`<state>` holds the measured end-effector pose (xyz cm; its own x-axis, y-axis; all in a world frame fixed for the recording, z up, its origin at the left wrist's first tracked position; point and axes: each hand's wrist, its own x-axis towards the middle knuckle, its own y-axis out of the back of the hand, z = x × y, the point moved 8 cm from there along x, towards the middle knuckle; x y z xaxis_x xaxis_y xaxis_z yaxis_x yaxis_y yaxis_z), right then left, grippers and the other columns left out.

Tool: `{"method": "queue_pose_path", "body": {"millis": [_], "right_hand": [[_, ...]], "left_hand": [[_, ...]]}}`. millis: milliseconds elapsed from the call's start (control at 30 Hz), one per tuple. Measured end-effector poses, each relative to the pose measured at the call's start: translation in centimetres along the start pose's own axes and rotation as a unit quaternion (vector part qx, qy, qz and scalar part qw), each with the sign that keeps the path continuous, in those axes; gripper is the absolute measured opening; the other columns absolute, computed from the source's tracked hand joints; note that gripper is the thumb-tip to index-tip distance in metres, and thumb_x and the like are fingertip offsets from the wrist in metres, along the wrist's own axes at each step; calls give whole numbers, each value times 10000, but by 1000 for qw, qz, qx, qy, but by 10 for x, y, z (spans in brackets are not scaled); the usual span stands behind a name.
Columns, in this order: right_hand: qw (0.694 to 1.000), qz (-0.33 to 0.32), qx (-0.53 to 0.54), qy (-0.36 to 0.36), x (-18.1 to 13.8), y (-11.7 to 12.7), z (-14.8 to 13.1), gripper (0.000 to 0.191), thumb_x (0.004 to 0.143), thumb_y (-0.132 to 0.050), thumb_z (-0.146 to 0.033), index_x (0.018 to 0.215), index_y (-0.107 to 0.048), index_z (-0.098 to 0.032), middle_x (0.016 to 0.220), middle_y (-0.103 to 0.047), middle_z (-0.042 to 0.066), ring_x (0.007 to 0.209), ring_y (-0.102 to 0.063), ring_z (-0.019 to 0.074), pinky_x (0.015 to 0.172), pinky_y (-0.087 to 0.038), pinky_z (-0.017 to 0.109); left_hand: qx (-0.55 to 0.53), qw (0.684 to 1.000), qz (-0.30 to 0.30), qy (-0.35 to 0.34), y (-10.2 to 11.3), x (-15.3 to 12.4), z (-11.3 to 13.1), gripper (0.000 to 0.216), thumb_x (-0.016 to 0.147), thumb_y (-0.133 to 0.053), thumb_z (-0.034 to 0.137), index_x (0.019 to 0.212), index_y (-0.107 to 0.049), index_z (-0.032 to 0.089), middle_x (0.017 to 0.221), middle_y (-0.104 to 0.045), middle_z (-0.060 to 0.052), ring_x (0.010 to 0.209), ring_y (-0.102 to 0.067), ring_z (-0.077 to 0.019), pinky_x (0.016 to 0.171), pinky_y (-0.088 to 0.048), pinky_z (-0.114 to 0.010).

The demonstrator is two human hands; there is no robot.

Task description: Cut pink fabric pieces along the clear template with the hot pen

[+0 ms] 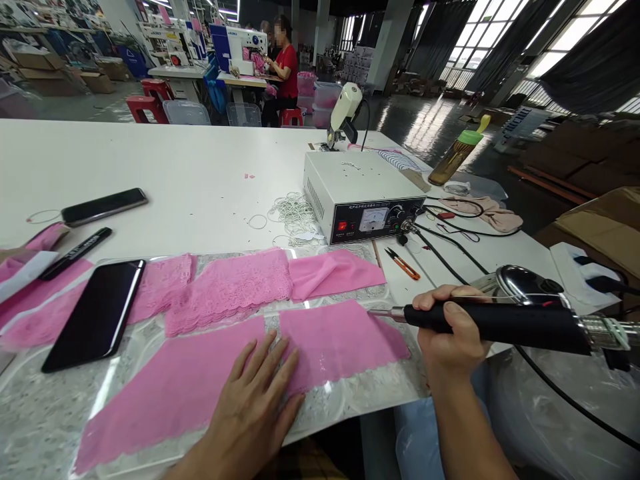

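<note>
My left hand [257, 400] lies flat, fingers stretched out, on the near strip of pink lace fabric [170, 387] spread over a clear plastic sheet [30, 413]. My right hand [450, 327] is wrapped round the black handle of a handheld cutting tool [495, 323]. Its thin metal tip [383, 312] points left, right at the strip's right edge. A second run of pink lace pieces [230, 283] lies just beyond the near strip.
A white control box [350, 190] with a dial stands mid-table, its cables running right. A black phone [95, 313] rests on the lace, another phone [103, 207] and a marker [75, 253] further left. Orange snips [403, 263], white elastic loops [293, 213], a bottle [455, 153]. A person sews far behind.
</note>
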<state>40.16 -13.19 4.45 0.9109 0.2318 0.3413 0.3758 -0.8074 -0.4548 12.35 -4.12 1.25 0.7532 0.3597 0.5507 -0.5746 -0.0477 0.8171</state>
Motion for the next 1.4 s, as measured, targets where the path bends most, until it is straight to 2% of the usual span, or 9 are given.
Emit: {"method": "queue_pose_path", "body": {"millis": [167, 300, 500, 633, 833, 1033, 1233, 1400], "right_hand": [[999, -26, -8, 24, 0, -5, -2, 181, 653, -642, -213, 773, -508, -206, 690, -559, -54, 517, -550, 104, 518, -494, 286], [999, -41, -10, 24, 0, -7, -3, 182, 670, -649, -223, 783, -507, -205, 700, -558, -53, 525, -554, 103, 528, -498, 289], [1000, 5, -6, 16, 1, 15, -8, 180, 637, -619, -212, 791, -526, -206, 711, -535, -50, 532, -539, 100, 521, -489, 280], [1000, 5, -15, 6, 1, 22, -11, 187, 624, -617, -212, 787, -526, -207, 710, -524, -50, 527, -528, 96, 513, -486, 275], [999, -9, -29, 21, 1, 21, -12, 171, 650, -614, -210, 791, -517, -206, 708, -536, -48, 529, -539, 99, 520, -494, 280], [999, -23, -33, 31, 3, 18, -15, 160, 667, -629, -223, 779, -515, -204, 712, -549, -44, 530, -548, 103, 520, -494, 286], [998, 21, -45, 39, 4, 42, -27, 167, 641, -602, -219, 787, -523, -204, 708, -521, -46, 530, -528, 100, 507, -487, 283], [998, 27, -57, 29, 4, 52, -30, 174, 634, -602, -205, 786, -517, -202, 704, -504, -46, 535, -526, 99, 512, -493, 288]], "left_hand": [[-13, 1000, 9, 1, 0, -1, -3, 348, 958, -508, 303, 1249, -626, 154, 1316, -623, -99, 1337, -466, -301, 1151, -280, -420], [2, 1000, -4, -29, -3, -2, -3, 376, 949, -528, 298, 1285, -607, 148, 1353, -598, -110, 1362, -443, -303, 1165, -265, -412], [-26, 999, 15, 11, -2, -2, -4, 355, 965, -505, 323, 1262, -622, 167, 1330, -618, -98, 1351, -459, -299, 1166, -269, -416], [-26, 1000, 10, 10, -3, -2, -4, 358, 960, -517, 320, 1267, -621, 170, 1334, -615, -99, 1347, -464, -300, 1162, -276, -415], [24, 998, -26, -50, -5, -4, -4, 408, 927, -564, 285, 1307, -593, 141, 1368, -582, -121, 1352, -449, -326, 1147, -285, -434], [41, 996, -26, -71, -6, -4, -5, 427, 922, -557, 289, 1316, -580, 126, 1369, -578, -130, 1369, -425, -334, 1148, -282, -448], [53, 995, -25, -83, -7, -4, -5, 436, 913, -562, 308, 1313, -583, 135, 1363, -586, -122, 1371, -426, -326, 1148, -287, -438], [52, 995, -26, -80, -7, -4, -4, 444, 909, -570, 296, 1324, -574, 137, 1375, -575, -123, 1359, -438, -329, 1137, -297, -442]]}}
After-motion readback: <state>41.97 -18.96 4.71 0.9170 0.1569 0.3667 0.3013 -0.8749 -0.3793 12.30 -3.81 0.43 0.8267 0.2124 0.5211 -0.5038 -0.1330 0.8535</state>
